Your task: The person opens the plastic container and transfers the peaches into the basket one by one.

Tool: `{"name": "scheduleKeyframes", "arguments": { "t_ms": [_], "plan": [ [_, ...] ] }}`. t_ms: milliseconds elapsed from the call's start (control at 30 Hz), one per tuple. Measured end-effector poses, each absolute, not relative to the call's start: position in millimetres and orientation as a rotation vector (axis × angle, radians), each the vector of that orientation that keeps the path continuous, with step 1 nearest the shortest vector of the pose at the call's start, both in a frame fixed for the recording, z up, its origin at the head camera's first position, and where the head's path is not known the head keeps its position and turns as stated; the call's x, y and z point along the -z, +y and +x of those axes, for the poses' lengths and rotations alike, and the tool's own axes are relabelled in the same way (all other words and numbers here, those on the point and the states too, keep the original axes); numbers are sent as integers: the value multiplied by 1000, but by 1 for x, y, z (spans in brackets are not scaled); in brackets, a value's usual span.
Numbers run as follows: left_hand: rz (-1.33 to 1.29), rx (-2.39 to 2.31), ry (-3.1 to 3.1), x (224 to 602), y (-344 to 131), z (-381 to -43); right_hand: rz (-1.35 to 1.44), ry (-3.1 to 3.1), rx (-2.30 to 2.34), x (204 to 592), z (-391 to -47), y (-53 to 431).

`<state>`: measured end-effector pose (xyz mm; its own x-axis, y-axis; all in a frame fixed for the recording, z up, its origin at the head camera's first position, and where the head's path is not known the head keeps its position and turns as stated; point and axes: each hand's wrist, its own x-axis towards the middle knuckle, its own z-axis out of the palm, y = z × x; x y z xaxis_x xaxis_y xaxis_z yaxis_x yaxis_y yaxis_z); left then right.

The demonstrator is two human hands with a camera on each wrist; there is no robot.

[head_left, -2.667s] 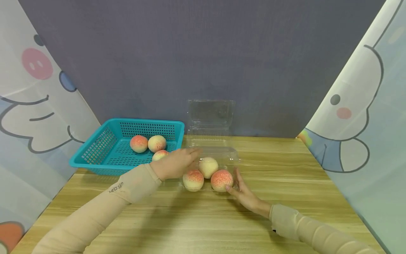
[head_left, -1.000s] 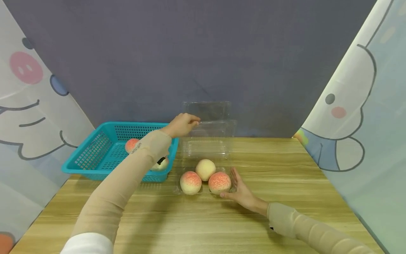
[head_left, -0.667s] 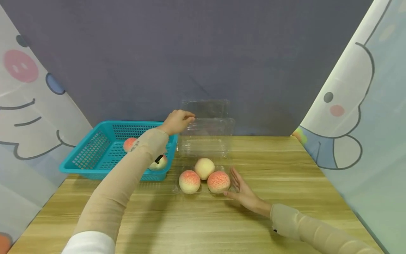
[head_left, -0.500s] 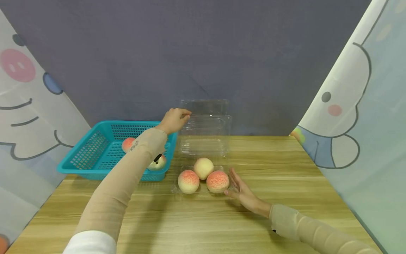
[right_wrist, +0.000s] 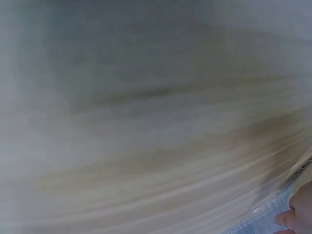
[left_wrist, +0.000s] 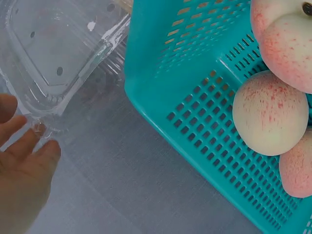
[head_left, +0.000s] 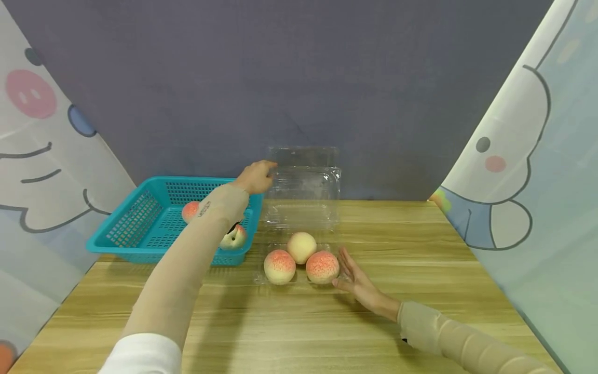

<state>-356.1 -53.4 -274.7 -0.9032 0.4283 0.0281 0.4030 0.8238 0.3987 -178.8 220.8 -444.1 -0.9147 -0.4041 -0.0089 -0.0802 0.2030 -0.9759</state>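
A clear plastic clamshell (head_left: 299,280) sits mid-table with three peaches in its base: a red-speckled left peach (head_left: 280,267), a pale rear peach (head_left: 301,248) and a redder right peach (head_left: 322,267). Its raised lid (head_left: 306,187) leans back toward the wall. My left hand (head_left: 254,177) is at the lid's upper left corner; in the left wrist view, its loosely extended fingers (left_wrist: 48,153) meet the corner tab. My right hand (head_left: 362,285) rests along the clamshell's right side, fingers straight, thumb at the front corner. The right wrist view is mostly blurred.
Left of the clamshell stands a turquoise basket (head_left: 117,249) holding peaches, including a red peach (head_left: 190,211) and a peach with its stem hollow showing (head_left: 234,238). My left forearm crosses over it. Another clear panel (head_left: 303,155) rises behind the lid, against the grey backdrop (head_left: 299,78).
The lid, earlier tipped forward over the peaches, has swung up and back. My left hand has risen with it to the upper left corner. The right hand has barely moved.
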Motion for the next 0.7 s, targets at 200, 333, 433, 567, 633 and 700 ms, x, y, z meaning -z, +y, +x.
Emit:
{"name": "scheduleKeyframes", "arguments": {
  "t_ms": [200,333,433,567,633,700],
  "plan": [
    [658,-516,2905,276,-54,-358,-472,2221,1780,444,-180,220],
    [656,-515,2921,280,-55,-358,-466,2218,1786,444,-179,220],
    [653,-522,2930,281,-55,-358,-463,2219,1789,443,-179,220],
    [640,-533,2942,282,-56,-359,-479,2229,1786,442,-180,221],
    [632,-548,2939,283,-57,-359,-487,2236,1781,442,-181,222],
    [634,-566,2929,283,-58,-359,-488,2238,1779,443,-182,222]
  ]
}}
